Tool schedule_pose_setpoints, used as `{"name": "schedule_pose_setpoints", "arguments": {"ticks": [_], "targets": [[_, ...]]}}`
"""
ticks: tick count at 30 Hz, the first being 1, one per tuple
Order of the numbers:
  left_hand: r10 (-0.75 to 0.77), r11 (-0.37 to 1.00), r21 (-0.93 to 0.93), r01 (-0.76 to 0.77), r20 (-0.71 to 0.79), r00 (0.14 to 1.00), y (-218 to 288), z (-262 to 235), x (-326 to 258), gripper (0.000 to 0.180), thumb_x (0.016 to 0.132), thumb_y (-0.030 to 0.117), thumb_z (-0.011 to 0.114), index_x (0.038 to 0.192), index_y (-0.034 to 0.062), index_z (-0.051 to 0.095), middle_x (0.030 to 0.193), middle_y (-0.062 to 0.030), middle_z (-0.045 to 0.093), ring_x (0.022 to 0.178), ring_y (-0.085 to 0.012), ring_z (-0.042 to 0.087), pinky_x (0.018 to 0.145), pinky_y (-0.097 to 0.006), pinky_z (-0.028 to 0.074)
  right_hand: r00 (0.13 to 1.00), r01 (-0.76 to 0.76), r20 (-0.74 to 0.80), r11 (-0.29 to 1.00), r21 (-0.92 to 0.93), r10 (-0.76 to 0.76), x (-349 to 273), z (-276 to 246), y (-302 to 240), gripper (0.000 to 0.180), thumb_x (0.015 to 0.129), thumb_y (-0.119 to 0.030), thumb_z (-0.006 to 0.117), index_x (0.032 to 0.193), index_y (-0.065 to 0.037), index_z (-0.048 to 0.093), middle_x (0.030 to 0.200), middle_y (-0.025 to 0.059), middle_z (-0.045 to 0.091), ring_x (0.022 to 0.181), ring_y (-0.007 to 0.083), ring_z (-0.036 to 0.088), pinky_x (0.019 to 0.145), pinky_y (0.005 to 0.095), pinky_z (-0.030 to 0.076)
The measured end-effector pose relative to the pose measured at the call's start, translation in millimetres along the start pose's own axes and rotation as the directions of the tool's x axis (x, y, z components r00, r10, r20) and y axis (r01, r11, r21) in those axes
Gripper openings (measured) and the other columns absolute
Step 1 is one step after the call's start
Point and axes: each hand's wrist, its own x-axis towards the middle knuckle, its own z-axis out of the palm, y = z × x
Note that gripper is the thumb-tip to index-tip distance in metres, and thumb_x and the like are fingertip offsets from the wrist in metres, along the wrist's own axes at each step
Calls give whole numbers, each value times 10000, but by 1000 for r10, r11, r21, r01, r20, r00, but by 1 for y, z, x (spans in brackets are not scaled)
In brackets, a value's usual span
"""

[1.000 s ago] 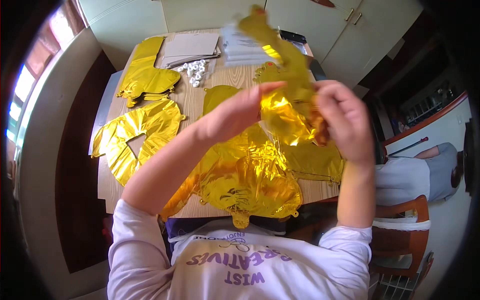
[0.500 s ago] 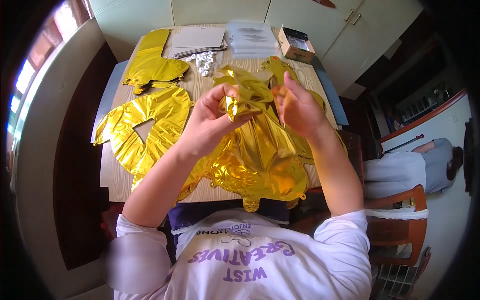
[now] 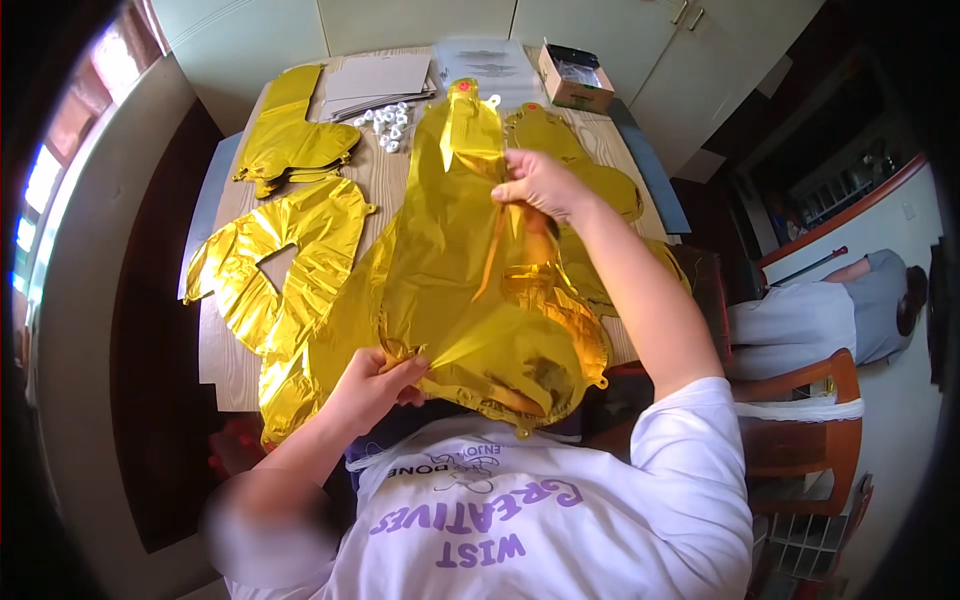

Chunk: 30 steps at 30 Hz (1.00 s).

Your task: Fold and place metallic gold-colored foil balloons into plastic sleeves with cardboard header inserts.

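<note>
A large gold foil balloon point(image 3: 430, 260), uninflated and creased, spreads over the middle of the table toward me. My left hand point(image 3: 377, 382) pinches its near left edge at the table's front. Farther up, my right hand point(image 3: 535, 185) grips the balloon's right edge between thumb and fingers. The balloon's far end, with a red spot and a small tab, points away from me. Its lower right part folds over and shows a shiny orange-gold underside. A crinkled gold foil balloon point(image 3: 335, 235) with a hole in it lies to the left, partly under the held one.
Stacked gold foil balloons point(image 3: 285, 130) lie at the far left. More flat gold balloons point(image 3: 610, 190) are at the right. Along the back are grey cards point(image 3: 380, 75), white ribbon rolls point(image 3: 390, 125), clear plastic bags point(image 3: 485, 70) and an open box point(image 3: 577, 80). A person point(image 3: 850, 310) stands beyond a wooden chair point(image 3: 835, 440).
The balloon bunched up between my raised hands is now spread out flat. My left hand has come down toward me; my right hand has moved slightly left onto the balloon's right edge.
</note>
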Motion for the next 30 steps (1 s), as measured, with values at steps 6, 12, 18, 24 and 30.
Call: {"name": "schedule_pose_setpoints", "arguments": {"ticks": [6,12,18,24,30], "targets": [[-127,716,698,-8,142,982,56,5,-16,371,963,311,671,773,-4,721,622,-69,670,571,-173,661,572,-314,520,980,-110,-200,871,-478,14,33,-13,79,816,752,47,776,1437,201,360,1180,205,680,975,217,686,873,304,551],[369,289,830,-477,363,856,91,-12,20,289,840,295,787,1034,85,743,1023,-148,697,972,-292,669,843,-403,529,989,-61,-144,786,-615,-36,30,8,54,515,728,-39,802,1208,35,632,845,96,683,789,174,652,708,350,511],[521,-54,753,-656,581,625,46,-19,113,650,787,353,821,1353,120,602,1491,-169,466,1428,-400,372,1163,-516,336,974,-8,-169,715,-699,-154,28,5,53,536,758,-122,815,1255,-27,636,829,84,670,762,202,643,691,345,502],[529,-11,783,-623,533,660,39,-12,117,735,777,430,819,1395,119,572,1511,-178,448,1433,-403,367,1173,-513,327,942,-43,-259,691,-721,-211,-2,-13,52,509,808,-132,810,1255,19,618,1005,120,711,872,207,691,780,329,544],[563,-62,759,-648,563,605,45,-8,92,822,746,500,813,1404,87,543,1499,-182,448,1421,-403,376,1188,-511,298,971,-171,-167,985,26,173,-40,-14,35,375,869,26,722,1221,46,595,1059,118,713,891,131,694,796,260,568]]}}
